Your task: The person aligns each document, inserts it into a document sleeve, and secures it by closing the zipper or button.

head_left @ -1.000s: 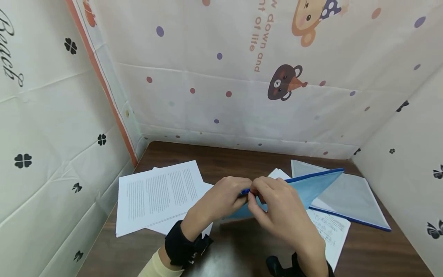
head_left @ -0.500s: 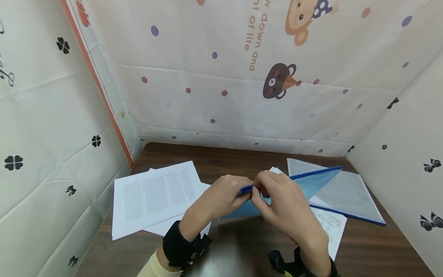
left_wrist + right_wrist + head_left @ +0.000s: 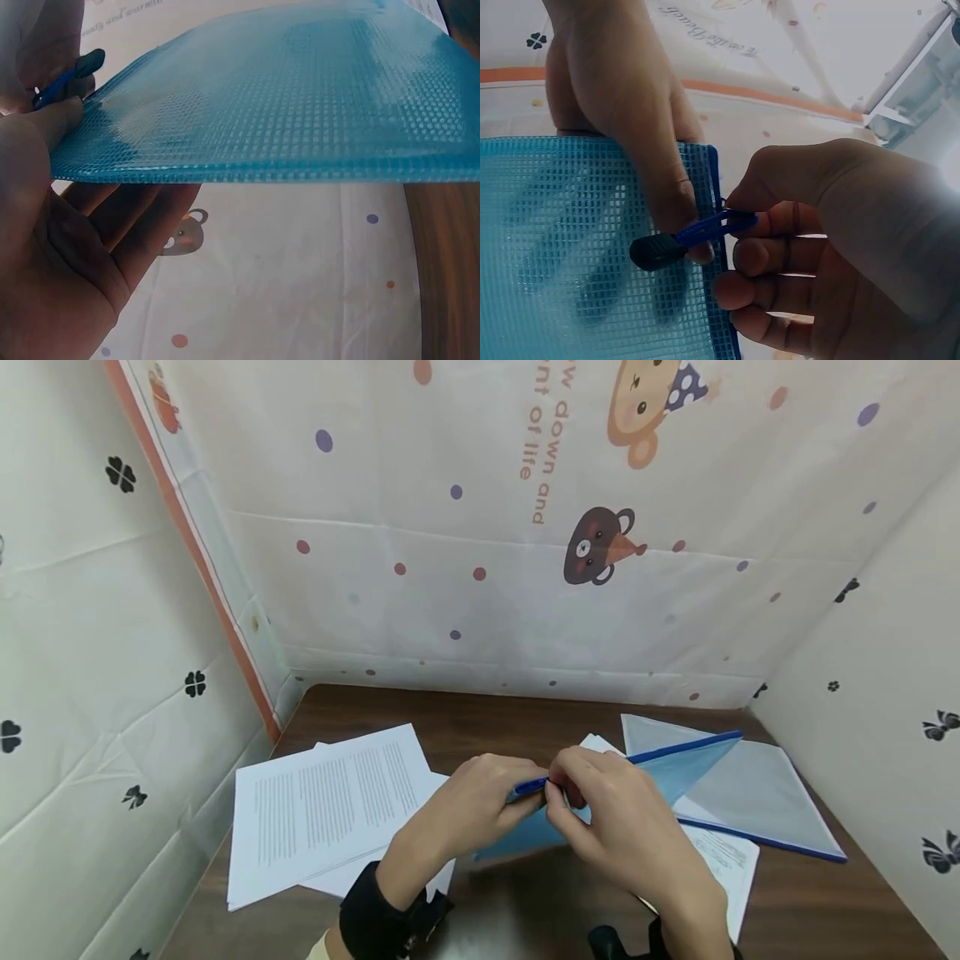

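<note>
Left hand and right hand meeting at centre, fingers curled (each grip pinching), wrists angled inward

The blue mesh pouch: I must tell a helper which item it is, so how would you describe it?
On the dark wooden table, between the printed sheets on the left and a flat grey folder on the right, both hands hold the blue mesh pouch. Unlike the flat folder, it is raised off the table, sky-blue, grid-textured, with a zip.

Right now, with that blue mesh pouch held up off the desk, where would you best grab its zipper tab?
Pinch the zipper tab by its flat stem, coming from the pouch's open corner end, as the right hand does. It juts clear of the edge, while the left hand grips the pouch beside it.
</note>
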